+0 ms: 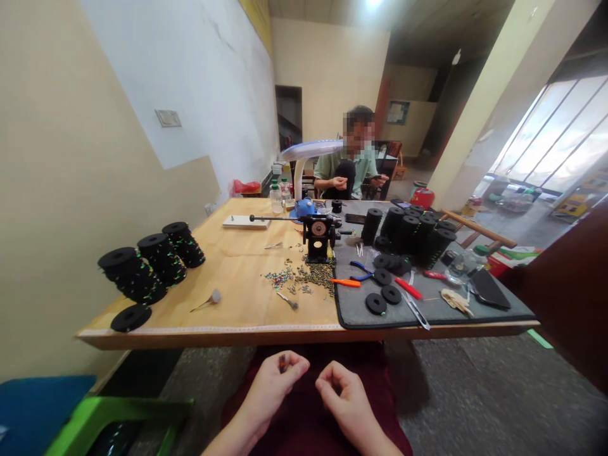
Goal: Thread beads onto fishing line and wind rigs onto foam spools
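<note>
My left hand (pixel 278 383) is closed over my lap, thumb pressed to the fingers. A small dark and orange item (pixel 283 363) shows among its fingers, too small to name. Close beside it, my right hand (pixel 342 394) is also closed in a pinch; what it holds, if anything, is hidden. Both hands are below the front edge of the wooden table (pixel 190 320). On the tabletop ahead lie a heap of small metallic pieces (pixel 320 277) and a cluster of colourful bits (pixel 279 277). Behind them stands a black winding device (pixel 318 237) with a dial and long rod.
Stacks of black foam spools (pixel 154 259) stand at the left, more black spools (pixel 408 231) at the right on a grey mat (pixel 351 310). Pliers (pixel 361 272), an orange-handled tool (pixel 346 283) and scissors (pixel 415 309) lie there. A lamp (pixel 299 180) and another person (pixel 351 168) are beyond.
</note>
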`<state>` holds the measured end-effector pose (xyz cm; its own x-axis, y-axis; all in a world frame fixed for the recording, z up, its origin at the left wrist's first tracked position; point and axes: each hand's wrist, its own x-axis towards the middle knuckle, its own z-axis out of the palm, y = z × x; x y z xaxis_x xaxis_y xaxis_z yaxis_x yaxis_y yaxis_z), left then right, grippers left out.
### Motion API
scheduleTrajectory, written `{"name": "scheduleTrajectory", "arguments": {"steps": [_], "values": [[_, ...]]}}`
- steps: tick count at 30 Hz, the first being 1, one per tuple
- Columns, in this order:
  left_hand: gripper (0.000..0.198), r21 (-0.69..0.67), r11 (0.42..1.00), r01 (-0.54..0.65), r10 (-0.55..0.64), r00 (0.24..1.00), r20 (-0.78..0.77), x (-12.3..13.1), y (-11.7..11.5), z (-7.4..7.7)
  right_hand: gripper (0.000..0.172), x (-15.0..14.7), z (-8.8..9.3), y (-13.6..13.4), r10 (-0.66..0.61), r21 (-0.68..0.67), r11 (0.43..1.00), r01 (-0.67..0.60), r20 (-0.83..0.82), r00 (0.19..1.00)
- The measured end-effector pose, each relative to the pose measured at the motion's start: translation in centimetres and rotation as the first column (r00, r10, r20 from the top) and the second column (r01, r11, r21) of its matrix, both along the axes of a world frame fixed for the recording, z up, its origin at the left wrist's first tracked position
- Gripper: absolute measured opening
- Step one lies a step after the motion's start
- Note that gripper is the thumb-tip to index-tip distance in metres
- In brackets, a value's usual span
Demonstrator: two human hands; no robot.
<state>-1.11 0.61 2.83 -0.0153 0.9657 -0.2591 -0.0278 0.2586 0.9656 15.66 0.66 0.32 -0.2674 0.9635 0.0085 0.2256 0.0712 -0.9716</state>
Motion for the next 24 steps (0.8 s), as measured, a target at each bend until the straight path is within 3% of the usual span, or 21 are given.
{"name": "scheduleTrajectory", "arguments": {"steps": [2,5,9,13,17,20,24], "values": [[0.028,0.066,0.997,0.031,-0.025,0.995,-0.102,-0.2,0.0,0.2,0.011,0.5,0.6,0.3,0.026,0.031,0.999,-0.027,0.022,0.999],[0.026,0.137,0.988,0.071,-0.035,0.968,-0.250,0.0,-0.1,1.0,0.030,0.9,2.0,0.8,0.012,0.064,0.998,-0.010,-0.034,0.999],[0.025,0.170,0.981,0.096,-0.037,0.945,-0.324,0.2,-0.3,1.9,0.038,0.0,3.0,1.2,0.112,-0.113,0.983,-0.148,-0.275,0.955],[0.024,0.210,0.970,0.119,-0.044,0.943,-0.331,0.1,-0.6,1.6,0.034,-1.6,2.0,1.2,0.172,-0.227,0.938,-0.263,-0.354,0.919],[0.025,0.230,0.960,0.157,-0.061,0.924,-0.378,-0.3,-0.7,1.0,0.022,-2.1,0.9,1.0,0.116,-0.214,0.963,-0.163,-0.219,0.969],[0.023,0.267,0.943,0.196,-0.051,0.883,-0.466,-1.1,-0.1,1.4,0.023,-1.9,0.6,1.0,0.082,-0.158,0.982,-0.106,-0.148,0.985],[0.018,0.387,0.895,0.223,0.085,0.766,-0.637,-4.2,2.6,3.0,0.034,-1.7,0.0,1.5,0.020,-0.214,0.974,-0.077,-0.256,0.966]]}}
